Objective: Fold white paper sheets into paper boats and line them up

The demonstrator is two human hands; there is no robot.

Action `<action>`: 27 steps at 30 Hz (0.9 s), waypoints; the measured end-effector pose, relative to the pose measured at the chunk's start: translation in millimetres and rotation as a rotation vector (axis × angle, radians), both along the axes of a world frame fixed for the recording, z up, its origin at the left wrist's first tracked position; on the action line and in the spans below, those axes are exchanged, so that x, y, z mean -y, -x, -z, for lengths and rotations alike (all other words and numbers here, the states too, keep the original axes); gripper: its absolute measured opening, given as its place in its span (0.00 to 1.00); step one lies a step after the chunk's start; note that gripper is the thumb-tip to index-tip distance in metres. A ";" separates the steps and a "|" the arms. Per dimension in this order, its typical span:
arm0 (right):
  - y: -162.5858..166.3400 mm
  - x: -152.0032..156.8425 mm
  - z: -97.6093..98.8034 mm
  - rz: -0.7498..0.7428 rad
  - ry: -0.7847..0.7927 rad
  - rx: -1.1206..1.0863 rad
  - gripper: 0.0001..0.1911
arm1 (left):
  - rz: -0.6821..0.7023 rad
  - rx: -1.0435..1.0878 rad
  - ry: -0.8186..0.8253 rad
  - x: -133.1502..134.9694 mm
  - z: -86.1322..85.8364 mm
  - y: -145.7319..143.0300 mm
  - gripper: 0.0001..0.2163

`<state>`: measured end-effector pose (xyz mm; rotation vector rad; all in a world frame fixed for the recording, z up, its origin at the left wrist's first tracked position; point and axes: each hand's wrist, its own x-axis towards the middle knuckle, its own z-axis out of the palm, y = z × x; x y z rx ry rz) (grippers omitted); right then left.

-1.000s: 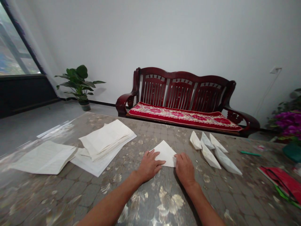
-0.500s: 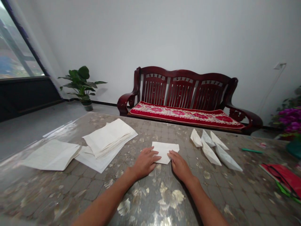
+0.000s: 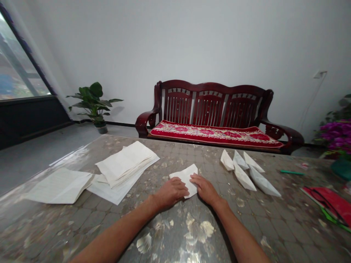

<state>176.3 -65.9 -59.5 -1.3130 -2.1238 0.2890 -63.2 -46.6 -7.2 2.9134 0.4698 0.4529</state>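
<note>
Folded paper is laid mid-bench, with the left hand set on it at its 7 o'clock and the right hand at its 5 o'clock. Sheet stack is placed at 10 o'clock, loose sheet farther out at 9. Paper boats are grouped at 2 o'clock, pen beyond them, folder at 4. Sofa is set behind the bench at 12, plant at 11.

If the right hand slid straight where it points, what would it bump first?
The folded white paper; the right hand already rests on it. The left hand beside seems just off that line.
</note>
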 end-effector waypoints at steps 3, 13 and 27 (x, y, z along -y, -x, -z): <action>2.5 4.2 -5.2 0.018 -0.094 0.045 0.23 | -0.010 0.008 0.050 7.4 4.0 -5.2 0.11; 0.4 42.2 -19.7 0.044 -0.141 0.037 0.18 | -0.175 0.055 0.273 -1.2 -0.6 -15.9 0.15; 15.1 42.0 -23.4 0.278 -0.022 -0.016 0.11 | -0.654 -0.080 0.412 -18.8 0.2 -34.1 0.11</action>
